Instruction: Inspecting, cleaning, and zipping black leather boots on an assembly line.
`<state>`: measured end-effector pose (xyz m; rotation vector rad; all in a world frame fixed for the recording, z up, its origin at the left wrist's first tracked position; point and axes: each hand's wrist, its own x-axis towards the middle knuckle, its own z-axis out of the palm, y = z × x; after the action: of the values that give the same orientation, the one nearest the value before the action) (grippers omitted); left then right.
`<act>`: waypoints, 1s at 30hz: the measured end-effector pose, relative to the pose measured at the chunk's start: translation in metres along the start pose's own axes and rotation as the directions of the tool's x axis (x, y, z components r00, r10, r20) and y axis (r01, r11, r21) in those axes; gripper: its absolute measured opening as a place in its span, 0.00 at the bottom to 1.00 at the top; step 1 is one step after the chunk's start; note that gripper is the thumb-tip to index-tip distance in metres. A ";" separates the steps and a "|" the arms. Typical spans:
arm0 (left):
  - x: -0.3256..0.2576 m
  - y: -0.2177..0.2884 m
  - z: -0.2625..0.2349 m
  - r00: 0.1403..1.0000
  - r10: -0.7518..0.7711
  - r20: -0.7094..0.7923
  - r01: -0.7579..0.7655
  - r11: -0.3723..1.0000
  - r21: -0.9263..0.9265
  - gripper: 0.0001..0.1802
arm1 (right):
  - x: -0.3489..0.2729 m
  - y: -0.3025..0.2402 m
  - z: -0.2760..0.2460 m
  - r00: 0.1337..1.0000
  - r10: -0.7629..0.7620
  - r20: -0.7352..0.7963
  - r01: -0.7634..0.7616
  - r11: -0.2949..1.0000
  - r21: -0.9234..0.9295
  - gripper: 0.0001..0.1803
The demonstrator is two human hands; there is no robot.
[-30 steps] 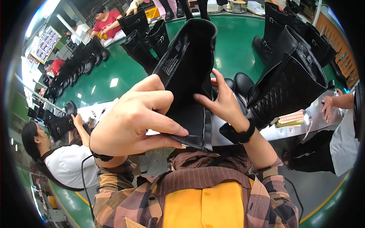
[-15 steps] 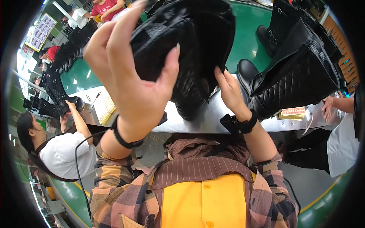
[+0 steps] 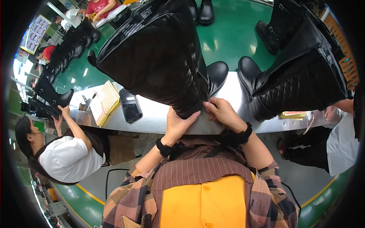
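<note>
A tall black quilted boot (image 3: 159, 57) stands on the steel bench edge (image 3: 152, 117) in front of me, its shaft leaning toward the camera. My left hand (image 3: 178, 123) grips the boot at its heel, low on the near side. My right hand (image 3: 220, 112) pinches the same lower back part from the right. Both wrists wear black straps. A second black quilted boot (image 3: 300, 76) stands to the right, apart from my hands.
A dark phone (image 3: 130, 105) and a yellow patterned pad (image 3: 104, 102) lie on the bench at left. A person in a white shirt (image 3: 68, 159) works at the left with boots (image 3: 49, 98). More boots stand on the green conveyor (image 3: 232, 34). Another person's arm (image 3: 338, 108) reaches in at right.
The boot was held up close to the camera with my left hand spread over its shaft. It now stands lower on the bench, and both hands have shifted down to its heel.
</note>
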<state>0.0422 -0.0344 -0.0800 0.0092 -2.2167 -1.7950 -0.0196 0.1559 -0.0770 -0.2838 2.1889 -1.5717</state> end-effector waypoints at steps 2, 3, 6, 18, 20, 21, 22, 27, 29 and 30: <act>0.000 -0.001 -0.002 0.994 -0.081 0.067 0.081 0.997 0.015 0.28 | 0.003 -0.004 -0.003 0.982 0.091 0.166 -0.121 0.976 0.180 0.17; 0.000 -0.001 -0.002 0.993 -0.093 0.072 0.092 0.996 0.016 0.28 | 0.002 -0.008 -0.005 0.982 0.091 0.166 -0.121 0.976 0.180 0.17; 0.000 0.002 -0.001 0.991 -0.117 0.067 0.115 0.993 0.042 0.26 | -0.004 -0.028 -0.005 0.984 0.079 0.159 -0.131 0.929 0.346 0.17; 0.014 0.036 -0.005 0.985 -0.072 0.158 0.039 0.978 0.207 0.39 | -0.013 -0.082 -0.010 0.974 -0.224 0.021 0.186 0.854 0.485 0.17; 0.010 0.070 -0.016 0.931 0.355 -0.088 -0.325 0.912 0.251 0.48 | -0.011 -0.075 -0.012 0.974 -0.226 0.012 0.205 0.904 0.376 0.17; 0.018 0.091 -0.027 0.778 0.609 -0.154 -0.525 0.765 0.374 0.51 | -0.009 -0.073 -0.012 0.965 -0.264 0.003 0.241 0.885 0.399 0.17; 0.028 0.114 -0.040 0.527 0.839 -0.138 -0.675 0.511 0.532 0.54 | -0.008 -0.070 -0.013 0.955 -0.295 -0.034 0.293 0.920 0.261 0.16; 0.046 0.226 -0.046 0.385 0.922 0.025 -0.556 0.211 0.804 0.42 | -0.003 -0.063 -0.008 0.903 -0.409 -0.130 0.415 0.909 0.024 0.12; 0.060 0.252 -0.033 0.493 0.848 0.192 -0.553 0.136 0.822 0.34 | -0.004 -0.061 -0.009 0.890 -0.431 -0.150 0.439 0.898 0.026 0.13; 0.074 0.260 -0.025 0.582 0.798 0.156 -0.547 0.243 0.801 0.30 | -0.005 -0.060 -0.010 0.892 -0.429 -0.143 0.437 0.899 0.030 0.13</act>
<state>0.0226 -0.0141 0.1896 -0.4339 -2.0600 -0.2043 -0.0251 0.1462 -0.0171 -0.7107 2.2807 -1.9376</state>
